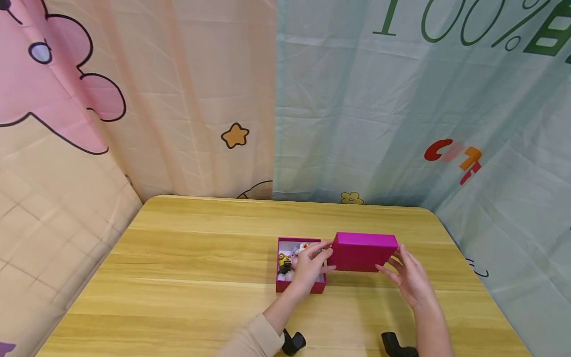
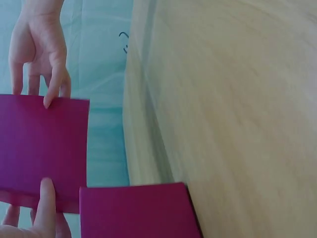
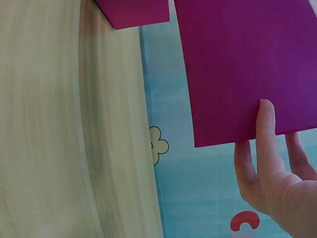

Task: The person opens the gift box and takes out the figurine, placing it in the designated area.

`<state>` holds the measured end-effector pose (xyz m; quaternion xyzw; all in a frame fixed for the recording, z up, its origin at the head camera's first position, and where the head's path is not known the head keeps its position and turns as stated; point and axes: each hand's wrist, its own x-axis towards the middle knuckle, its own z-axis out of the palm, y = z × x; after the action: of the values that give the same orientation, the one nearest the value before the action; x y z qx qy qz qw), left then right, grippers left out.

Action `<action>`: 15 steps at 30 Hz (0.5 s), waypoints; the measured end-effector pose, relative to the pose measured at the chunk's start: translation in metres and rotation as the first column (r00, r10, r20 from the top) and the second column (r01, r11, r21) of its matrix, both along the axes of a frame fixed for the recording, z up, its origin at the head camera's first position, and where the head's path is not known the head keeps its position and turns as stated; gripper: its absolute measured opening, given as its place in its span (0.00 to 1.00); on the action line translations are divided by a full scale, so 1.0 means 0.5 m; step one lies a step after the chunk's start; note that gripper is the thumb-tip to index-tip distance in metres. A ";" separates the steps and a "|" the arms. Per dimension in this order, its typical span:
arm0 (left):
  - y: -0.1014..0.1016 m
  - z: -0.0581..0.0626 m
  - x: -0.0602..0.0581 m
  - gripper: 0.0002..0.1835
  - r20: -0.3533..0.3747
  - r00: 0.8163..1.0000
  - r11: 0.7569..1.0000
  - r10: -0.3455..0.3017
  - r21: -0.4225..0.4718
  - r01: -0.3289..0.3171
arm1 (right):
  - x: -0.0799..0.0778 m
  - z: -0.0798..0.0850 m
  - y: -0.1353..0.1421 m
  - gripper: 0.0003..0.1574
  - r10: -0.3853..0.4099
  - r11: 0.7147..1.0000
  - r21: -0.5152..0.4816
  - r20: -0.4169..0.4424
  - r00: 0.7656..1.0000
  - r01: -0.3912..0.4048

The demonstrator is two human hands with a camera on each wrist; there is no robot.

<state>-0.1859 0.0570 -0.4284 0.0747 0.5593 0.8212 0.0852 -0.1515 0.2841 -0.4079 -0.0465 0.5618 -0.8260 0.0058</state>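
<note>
A magenta box lid (image 1: 363,253) is held up off the table, tilted, between both hands. My left hand (image 1: 308,266) grips its left end, the thumb (image 2: 47,203) on the near face and the fingers round the edge. At the opposite end my right hand (image 1: 414,280) pinches the lid, its thumb (image 3: 266,116) on the face. Just left of the lid stands the uncovered magenta box (image 1: 283,287), partly behind my left hand. Small toys lie in it, among them a yellow and black figure (image 1: 284,263) and a white piece (image 1: 304,246); others are partly hidden.
The box stands on a light wooden table (image 1: 192,263). Printed curtains (image 1: 330,124) hang behind the table and along its sides. Black wrist mounts (image 1: 293,343) show at both wrists.
</note>
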 end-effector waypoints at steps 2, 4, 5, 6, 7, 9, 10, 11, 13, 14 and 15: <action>0.010 -0.002 0.000 0.17 -0.012 0.999 0.999 0.035 0.029 -0.035 | -0.001 -0.002 0.000 0.22 -0.013 0.999 -0.035 -0.008 1.000 0.013; 0.018 -0.001 0.001 0.17 -0.015 0.998 0.997 0.066 0.042 -0.065 | -0.002 -0.004 -0.001 0.23 -0.027 0.998 -0.051 -0.005 1.000 0.027; 0.022 -0.002 0.002 0.18 -0.016 0.997 0.997 0.078 0.032 -0.077 | -0.002 -0.005 -0.001 0.23 -0.038 0.998 -0.052 0.004 0.999 0.038; 0.026 -0.002 0.002 0.18 -0.018 0.996 0.996 0.090 0.023 -0.090 | -0.002 -0.005 -0.001 0.23 -0.054 0.997 -0.054 0.021 0.998 0.055; 0.029 -0.003 0.003 0.18 -0.018 0.994 0.995 0.104 0.014 -0.104 | -0.002 -0.006 -0.001 0.22 -0.068 0.996 -0.051 0.033 0.997 0.069; 0.035 -0.004 0.004 0.17 -0.020 0.992 0.992 0.126 -0.002 -0.126 | 0.000 -0.009 -0.001 0.19 -0.096 0.994 -0.048 0.054 0.994 0.098; 0.038 -0.006 0.005 0.16 -0.022 0.991 0.991 0.135 -0.015 -0.136 | 0.000 -0.010 0.000 0.18 -0.111 0.992 -0.044 0.064 0.992 0.114; 0.040 -0.008 0.005 0.16 -0.028 0.990 0.990 0.142 -0.022 -0.142 | 0.001 -0.012 0.001 0.17 -0.121 0.991 -0.045 0.065 0.991 0.124; 0.044 -0.013 0.005 0.15 -0.029 0.989 0.989 0.144 -0.012 -0.145 | 0.001 -0.016 0.003 0.15 -0.134 0.990 -0.044 0.057 0.989 0.136; 0.046 -0.016 0.005 0.16 -0.024 0.990 0.990 0.141 -0.001 -0.141 | 0.002 -0.018 0.005 0.14 -0.140 0.989 -0.043 0.054 0.989 0.142; 0.047 -0.019 0.005 0.16 -0.019 0.990 0.990 0.140 0.001 -0.140 | 0.002 -0.020 0.006 0.14 -0.147 0.988 -0.032 0.052 0.988 0.148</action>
<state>-0.1832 0.0808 -0.4379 0.0429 0.5640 0.8244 0.0219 -0.1506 0.2873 -0.4180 0.0155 0.5486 -0.8349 -0.0422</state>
